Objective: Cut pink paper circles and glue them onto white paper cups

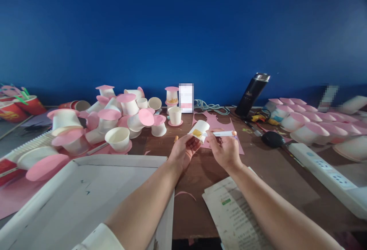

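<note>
A white paper cup point(202, 126) lies tilted in my left hand point(185, 150), whose fingers close around its lower side. The cup's side carries a yellow-brown coloured patch. My right hand point(226, 148) grips a white marker point(222, 133), its tip end pointing left at the cup. Beyond the hands, a sheet of pink paper point(210, 120) with cut-out edges lies on the brown table point(190, 219). Behind and left of them, an upright white cup point(175, 116) stands on a pink disc.
Many white cups with pink discs point(109, 115) crowd the left; more stand in rows point(312, 127) at right. Also around are a white box lid point(114, 192), printed papers point(235, 211), a power strip point(323, 173), a black flask point(252, 94) and a black rubber bulb point(272, 139).
</note>
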Available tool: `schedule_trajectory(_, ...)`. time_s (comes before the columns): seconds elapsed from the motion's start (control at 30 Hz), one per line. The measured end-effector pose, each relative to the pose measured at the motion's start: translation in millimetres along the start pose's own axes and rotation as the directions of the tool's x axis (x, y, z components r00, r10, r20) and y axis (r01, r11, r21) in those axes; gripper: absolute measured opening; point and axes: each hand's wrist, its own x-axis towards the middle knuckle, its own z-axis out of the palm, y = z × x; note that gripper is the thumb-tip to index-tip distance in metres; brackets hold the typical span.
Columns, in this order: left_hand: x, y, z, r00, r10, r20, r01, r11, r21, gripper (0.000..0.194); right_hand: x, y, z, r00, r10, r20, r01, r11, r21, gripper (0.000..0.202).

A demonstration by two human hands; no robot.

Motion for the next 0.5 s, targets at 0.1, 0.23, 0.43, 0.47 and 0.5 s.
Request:
schedule_trajectory(0.1,-0.4,0.0,0.0,1.0,-0.001,-0.003,0.001,1.0,-0.022,0.01,-0.5,-0.3,0.2,1.0,0.009,0.01,-0.009,1.0,0.008,0.032)
schedule_trajectory(0.23,-0.5,0.5,0.2,1.0,-0.005,-0.014,0.004,0.999,-0.035,0.01,-1.0,0.2,0.9,1.0,0.011,0.003,-0.011,1.0,0.02,0.03)
schedule_trajectory(0.43,-0.2,0.0,-0.6,1.0,0.006,0.011,-0.006,1.0,-0.028,0.012,-2.3,1.2,1.9,1.0,-0.007,-0.012,0.007,1.0,0.027,0.03)
schedule_trajectory(0.47,0.0,-0.1,-0.8,1.0,0.009,0.011,-0.008,1.0,-0.028,0.012,-2.6,1.0,2.1,1.0,-0.008,-0.005,0.008,1.0,0.03,0.03)
schedule_trajectory(0.5,0.3,-0.3,-1.1,1.0,0.011,0.011,-0.011,1.0,-0.028,0.011,-2.8,0.6,2.3,1.0,-0.009,0.005,0.009,0.999,0.033,0.029)
